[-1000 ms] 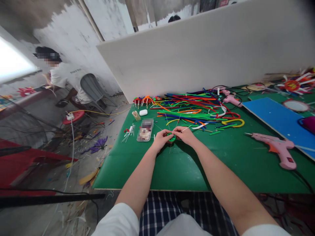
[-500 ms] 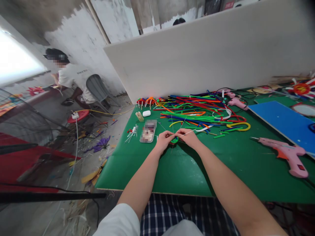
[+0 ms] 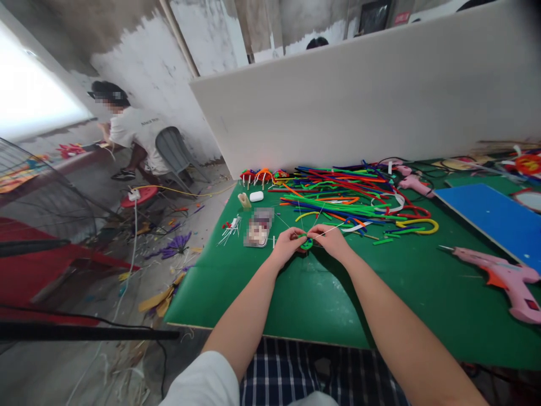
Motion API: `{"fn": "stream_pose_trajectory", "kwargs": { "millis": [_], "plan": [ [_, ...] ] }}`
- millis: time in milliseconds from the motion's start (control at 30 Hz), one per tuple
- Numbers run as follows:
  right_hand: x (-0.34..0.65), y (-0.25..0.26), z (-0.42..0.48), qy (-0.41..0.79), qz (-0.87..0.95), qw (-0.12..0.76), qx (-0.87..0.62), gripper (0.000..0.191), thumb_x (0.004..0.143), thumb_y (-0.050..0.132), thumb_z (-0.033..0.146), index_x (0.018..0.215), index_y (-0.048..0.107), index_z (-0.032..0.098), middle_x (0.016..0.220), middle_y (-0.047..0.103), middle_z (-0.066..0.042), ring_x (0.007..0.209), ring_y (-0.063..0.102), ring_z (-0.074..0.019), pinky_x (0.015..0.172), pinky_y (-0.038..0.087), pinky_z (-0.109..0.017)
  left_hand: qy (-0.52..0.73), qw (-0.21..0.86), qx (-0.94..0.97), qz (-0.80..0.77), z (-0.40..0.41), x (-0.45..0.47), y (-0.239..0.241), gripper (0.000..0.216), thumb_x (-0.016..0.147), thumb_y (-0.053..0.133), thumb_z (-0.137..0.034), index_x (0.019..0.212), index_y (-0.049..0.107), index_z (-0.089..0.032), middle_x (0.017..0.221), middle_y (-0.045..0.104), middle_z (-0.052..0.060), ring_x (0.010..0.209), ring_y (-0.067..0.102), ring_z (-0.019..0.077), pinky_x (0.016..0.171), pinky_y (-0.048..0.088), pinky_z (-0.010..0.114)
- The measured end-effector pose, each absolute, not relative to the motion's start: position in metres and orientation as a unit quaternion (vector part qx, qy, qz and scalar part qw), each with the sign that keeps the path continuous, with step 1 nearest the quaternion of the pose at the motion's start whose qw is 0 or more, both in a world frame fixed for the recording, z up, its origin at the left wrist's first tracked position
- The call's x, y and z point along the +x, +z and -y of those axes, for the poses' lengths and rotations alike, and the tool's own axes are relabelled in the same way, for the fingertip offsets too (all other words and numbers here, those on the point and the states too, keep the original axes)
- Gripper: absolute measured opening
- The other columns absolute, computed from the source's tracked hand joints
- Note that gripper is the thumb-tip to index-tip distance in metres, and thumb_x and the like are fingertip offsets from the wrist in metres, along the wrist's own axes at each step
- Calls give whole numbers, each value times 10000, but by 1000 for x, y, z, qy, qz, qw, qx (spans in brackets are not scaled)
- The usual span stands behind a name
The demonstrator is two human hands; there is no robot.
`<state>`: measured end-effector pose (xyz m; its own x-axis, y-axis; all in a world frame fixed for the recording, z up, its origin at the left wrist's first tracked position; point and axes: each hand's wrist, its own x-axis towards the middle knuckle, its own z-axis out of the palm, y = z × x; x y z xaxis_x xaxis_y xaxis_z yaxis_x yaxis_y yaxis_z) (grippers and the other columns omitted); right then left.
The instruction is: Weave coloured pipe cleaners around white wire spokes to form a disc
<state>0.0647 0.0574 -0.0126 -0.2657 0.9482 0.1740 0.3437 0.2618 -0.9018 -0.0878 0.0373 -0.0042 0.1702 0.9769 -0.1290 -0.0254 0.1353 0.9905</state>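
Observation:
My left hand and my right hand meet over the green table, fingers pinched together on a small green ring piece with thin white sticks poking out of it. The piece rests just above the tabletop between my fingertips. Right behind my hands lies a spread of coloured pipe cleaners in green, red, blue and orange. A phone lies just left of my left hand.
A pink glue gun lies at the right, another pink glue gun farther back. A blue board sits at the right, a white partition behind the table. White earbud case near the phone. A person sits at far left.
My hands stay pinched on the green ring piece with little change in grip. The view has shifted, so the table and hands sit slightly lower and to the right.

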Motion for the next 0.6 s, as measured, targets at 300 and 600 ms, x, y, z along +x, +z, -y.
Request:
{"fn": "stream_pose_trajectory", "kwargs": {
  "millis": [300,600],
  "plan": [
    [62,-13,-56,377,699,401,-457,190,706,512,350,700,610,187,629,593,1,532,496,-110,528,380,-233,437,575,488,-491,-37,-86,-5,303,585,679,-289,791,524,-130,622,538,-14,547,529,78,501,496,231],
    [64,-9,-57,428,673,392,-459,188,665,550,321,739,652,181,634,617,-12,529,509,-110,516,407,-234,446,542,502,-506,-36,-85,-4,287,593,662,-313,772,525,-136,617,502,-30,510,497,65,469,497,224]
  ]
}}
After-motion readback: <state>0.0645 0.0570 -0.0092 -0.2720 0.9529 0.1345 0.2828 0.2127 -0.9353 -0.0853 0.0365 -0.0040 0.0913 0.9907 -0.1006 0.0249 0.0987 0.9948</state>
